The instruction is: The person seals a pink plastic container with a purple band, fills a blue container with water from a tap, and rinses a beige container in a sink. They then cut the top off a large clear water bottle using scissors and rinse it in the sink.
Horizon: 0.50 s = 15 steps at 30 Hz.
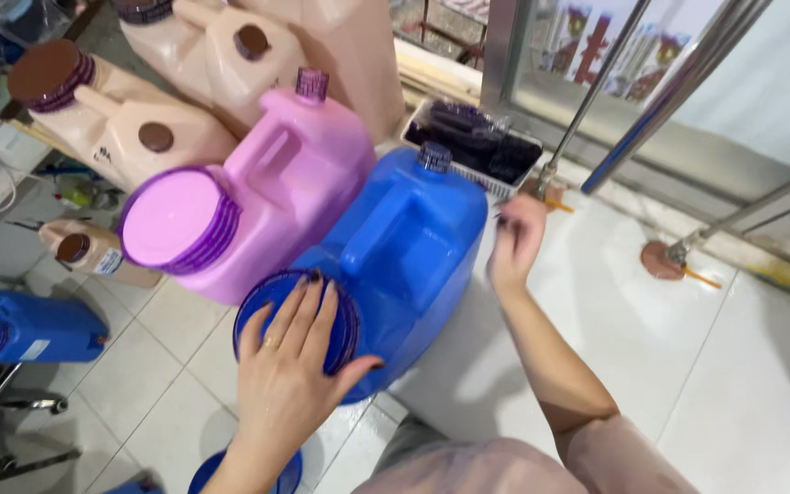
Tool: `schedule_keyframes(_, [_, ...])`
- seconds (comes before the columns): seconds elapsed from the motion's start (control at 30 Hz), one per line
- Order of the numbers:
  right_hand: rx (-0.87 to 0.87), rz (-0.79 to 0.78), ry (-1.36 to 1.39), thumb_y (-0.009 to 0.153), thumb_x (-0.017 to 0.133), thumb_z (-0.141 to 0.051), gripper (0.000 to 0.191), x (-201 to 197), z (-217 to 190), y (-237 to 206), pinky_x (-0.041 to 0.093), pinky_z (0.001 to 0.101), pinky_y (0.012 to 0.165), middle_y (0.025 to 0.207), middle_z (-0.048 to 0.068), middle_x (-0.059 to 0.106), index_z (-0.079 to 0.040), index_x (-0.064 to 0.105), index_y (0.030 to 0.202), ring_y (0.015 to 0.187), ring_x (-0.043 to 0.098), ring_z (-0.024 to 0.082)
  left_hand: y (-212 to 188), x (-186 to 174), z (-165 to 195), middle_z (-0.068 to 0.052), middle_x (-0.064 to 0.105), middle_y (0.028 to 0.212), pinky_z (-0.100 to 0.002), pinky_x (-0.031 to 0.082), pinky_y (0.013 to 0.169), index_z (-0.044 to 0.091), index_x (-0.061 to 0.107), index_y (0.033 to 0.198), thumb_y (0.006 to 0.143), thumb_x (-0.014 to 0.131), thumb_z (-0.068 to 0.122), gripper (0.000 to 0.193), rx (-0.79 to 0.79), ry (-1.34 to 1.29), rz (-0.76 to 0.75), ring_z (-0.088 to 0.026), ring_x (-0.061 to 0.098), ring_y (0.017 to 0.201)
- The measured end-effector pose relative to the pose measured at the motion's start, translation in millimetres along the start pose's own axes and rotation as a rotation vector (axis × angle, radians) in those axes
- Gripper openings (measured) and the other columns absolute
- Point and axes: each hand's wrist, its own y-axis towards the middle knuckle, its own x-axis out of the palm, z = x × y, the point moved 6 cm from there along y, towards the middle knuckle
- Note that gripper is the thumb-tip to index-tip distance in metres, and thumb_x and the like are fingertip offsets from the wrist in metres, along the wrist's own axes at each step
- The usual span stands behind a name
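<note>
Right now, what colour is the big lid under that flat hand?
Blue, like its jug; the lid shows best in the head view.

jug under the left hand (413, 233): bright blue, dark blue lid
next jug (276, 197): pink, purple ribbed lid and small cap
jugs behind (139, 128): beige, brown caps
floor (733, 366): white tiles
basket (477, 142): white, dark purple contents

Your left hand (287, 366): bare, long dark-painted nails, one thin gold-coloured ring on a finger. Your right hand (516, 240): bare, dark nails, no ring that can be made out. Forearms: uncovered. Your pale pink short sleeve (628, 457) of soft fabric: ends at the right upper arm; matching pale pink cloth across the chest.
</note>
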Motion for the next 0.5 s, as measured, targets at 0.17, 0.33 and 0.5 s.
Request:
schedule_keyframes(0.17, [0.047,-0.616,-0.464,0.089,0.069,-0.014,0.023,35,184,28,0.047,0.0408,0.098,0.11,0.017,0.065,-0.007,0.071,0.111,0.112,0.058,0.034,-42,-15,-45,-0.004,0.059,0.14,-0.061,0.016,0.119,0.021,0.063,0.132,0.074,0.069,0.064,0.073,0.128,0.119,0.161,-0.028,0.046,0.14])
schedule_keyframes(0.33, [0.118,-1.065,-0.799,0.09,0.057,-0.034,0.038,88,259,-1,0.045,0.0495,0.103,0.134,0.011,0.059,-0.017,0.064,0.124,0.129,0.05,0.035,-96,37,-128,-0.014,0.058,0.143,-0.056,0.026,0.118,0.011,0.062,0.132,0.082,0.058,0.048,0.062,0.151,0.174,0.174,-0.036,0.047,0.141])
schedule_keyframes(0.5, [0.142,-1.087,-1.038,0.091,0.058,-0.041,0.051,103,279,7,0.036,0.0605,0.105,0.138,0.015,0.055,-0.012,0.058,0.133,0.13,0.047,0.038,-106,101,-159,-0.023,0.058,0.145,-0.051,0.041,0.117,0.003,0.062,0.129,0.093,0.047,0.024,0.044,-0.116,0.024,0.048,-0.045,0.05,0.141])
